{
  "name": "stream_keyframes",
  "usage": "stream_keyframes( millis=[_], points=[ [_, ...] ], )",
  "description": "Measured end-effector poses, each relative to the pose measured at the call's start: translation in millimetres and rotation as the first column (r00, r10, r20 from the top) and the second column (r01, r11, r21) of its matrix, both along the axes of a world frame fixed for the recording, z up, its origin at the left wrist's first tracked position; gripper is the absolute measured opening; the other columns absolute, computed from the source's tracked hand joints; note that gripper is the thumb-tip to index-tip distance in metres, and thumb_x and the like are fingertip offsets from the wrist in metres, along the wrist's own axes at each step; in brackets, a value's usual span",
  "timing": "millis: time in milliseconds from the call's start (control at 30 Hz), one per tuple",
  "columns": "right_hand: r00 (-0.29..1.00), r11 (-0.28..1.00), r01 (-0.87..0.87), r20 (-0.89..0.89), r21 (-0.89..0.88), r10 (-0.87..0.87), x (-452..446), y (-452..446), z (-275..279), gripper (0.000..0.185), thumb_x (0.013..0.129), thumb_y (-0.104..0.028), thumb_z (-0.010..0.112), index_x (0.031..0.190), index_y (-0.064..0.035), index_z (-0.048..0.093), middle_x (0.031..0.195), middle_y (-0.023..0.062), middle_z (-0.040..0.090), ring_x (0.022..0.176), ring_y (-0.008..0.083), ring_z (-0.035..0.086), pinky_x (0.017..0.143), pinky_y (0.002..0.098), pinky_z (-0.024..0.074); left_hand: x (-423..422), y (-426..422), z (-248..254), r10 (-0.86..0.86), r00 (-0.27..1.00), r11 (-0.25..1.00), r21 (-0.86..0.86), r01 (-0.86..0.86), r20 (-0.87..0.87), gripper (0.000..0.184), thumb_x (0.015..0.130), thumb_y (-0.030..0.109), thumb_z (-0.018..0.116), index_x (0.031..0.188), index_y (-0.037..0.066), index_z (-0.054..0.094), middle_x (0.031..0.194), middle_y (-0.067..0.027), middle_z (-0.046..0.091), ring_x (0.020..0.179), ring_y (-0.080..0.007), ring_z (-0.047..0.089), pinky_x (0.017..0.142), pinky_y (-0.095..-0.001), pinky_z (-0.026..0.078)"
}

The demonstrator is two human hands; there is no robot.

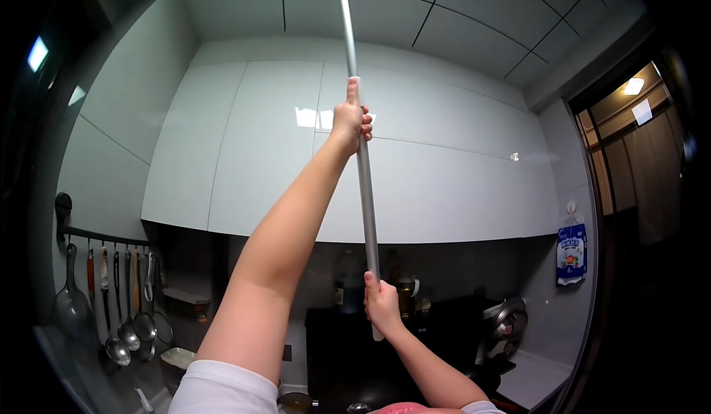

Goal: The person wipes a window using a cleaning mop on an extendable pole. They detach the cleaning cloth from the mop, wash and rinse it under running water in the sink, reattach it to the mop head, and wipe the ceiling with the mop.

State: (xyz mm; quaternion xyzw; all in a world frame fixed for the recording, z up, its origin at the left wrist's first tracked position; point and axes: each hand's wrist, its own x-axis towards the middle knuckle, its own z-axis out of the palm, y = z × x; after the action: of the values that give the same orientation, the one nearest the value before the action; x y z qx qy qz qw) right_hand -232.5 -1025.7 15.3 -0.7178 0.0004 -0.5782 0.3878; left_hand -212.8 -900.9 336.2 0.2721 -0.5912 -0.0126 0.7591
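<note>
A long silver-grey pole (365, 192) rises almost upright through the middle of the head view, and its upper end runs out past the top edge. My left hand (349, 123) is wrapped round it high up, in front of the white cabinets, with the thumb stretched along the shaft. Lower down, my right hand (382, 304) grips the same pole close to its bottom end, which pokes out just below the fingers. What the pole carries at its top cannot be seen.
White wall cabinets (274, 162) span the back wall below a panelled ceiling (400, 7). Several ladles and strainers hang from a rail (104, 235) at left. A dark stove area (333, 355) lies below. A blue-and-white bag (571, 253) hangs at right beside a doorway (629, 162).
</note>
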Motion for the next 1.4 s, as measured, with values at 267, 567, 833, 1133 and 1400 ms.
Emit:
stream_keyframes(
  millis=[267, 567, 833, 1133, 1400],
  points=[
    [0.999, 0.999, 0.029, -0.021, -0.014, -0.030, -19, -2, 3, 0.071, 0.090, -0.065, 0.042, 0.062, 0.0002, 0.042, 0.053, 0.0074, 0.041, 0.054, 0.0151, 0.041, 0.053, 0.0341, 0.0392, -12, 0, 3, 0.046, 0.999, 0.999, -0.027, -0.047, -0.025, 0.066, 0.079, 0.079, 0.042, 0.074, 0.013, 0.038, 0.051, 0.0072, 0.028, 0.038, -0.0045, 0.027, 0.035, -0.0215, 0.029],
    [0.992, 0.986, 0.126, -0.018, -0.106, -0.129, -12, -6, 32, 0.072, 0.090, -0.066, 0.041, 0.063, 0.0017, 0.045, 0.054, 0.0114, 0.046, 0.055, 0.0212, 0.049, 0.056, 0.0375, 0.0414, 1, 8, 22, 0.101, 0.994, 0.994, -0.046, -0.103, -0.043, 0.067, 0.078, 0.080, 0.040, 0.071, 0.014, 0.036, 0.049, 0.0074, 0.026, 0.036, -0.0044, 0.025, 0.034, -0.0213, 0.030],
    [0.990, 0.991, 0.118, -0.072, -0.062, -0.122, 15, -18, 31, 0.074, 0.089, -0.066, 0.040, 0.063, 0.0025, 0.047, 0.054, 0.0135, 0.049, 0.056, 0.0248, 0.054, 0.057, 0.0397, 0.0430, 35, -12, 30, 0.071, 0.997, 0.997, -0.001, -0.071, -0.042, 0.068, 0.076, 0.081, 0.041, 0.071, 0.014, 0.036, 0.051, 0.0063, 0.028, 0.037, -0.0050, 0.026, 0.034, -0.0225, 0.029],
    [0.976, 0.995, 0.085, -0.205, 0.043, -0.075, 62, -58, -6, 0.071, 0.089, -0.065, 0.043, 0.061, 0.0004, 0.049, 0.053, 0.0105, 0.052, 0.050, 0.0204, 0.055, 0.050, 0.0347, 0.0445, 106, -78, -3, 0.120, 0.978, 0.986, 0.133, -0.098, -0.173, 0.068, 0.078, 0.080, 0.039, 0.070, 0.013, 0.033, 0.051, 0.0060, 0.025, 0.038, -0.0071, 0.025, 0.036, -0.0251, 0.027],
    [0.969, 0.974, -0.032, -0.233, 0.224, 0.085, 64, -75, -7, 0.064, 0.089, -0.063, 0.047, 0.058, -0.0070, 0.043, 0.048, -0.0002, 0.041, 0.037, 0.0106, 0.042, 0.036, 0.0262, 0.0343, 181, -156, -2, 0.013, 0.969, 0.975, 0.218, 0.042, -0.246, 0.065, 0.083, 0.076, 0.037, 0.065, 0.014, 0.029, 0.049, 0.0046, 0.024, 0.037, -0.0088, 0.023, 0.035, -0.0261, 0.026]
  ],
)
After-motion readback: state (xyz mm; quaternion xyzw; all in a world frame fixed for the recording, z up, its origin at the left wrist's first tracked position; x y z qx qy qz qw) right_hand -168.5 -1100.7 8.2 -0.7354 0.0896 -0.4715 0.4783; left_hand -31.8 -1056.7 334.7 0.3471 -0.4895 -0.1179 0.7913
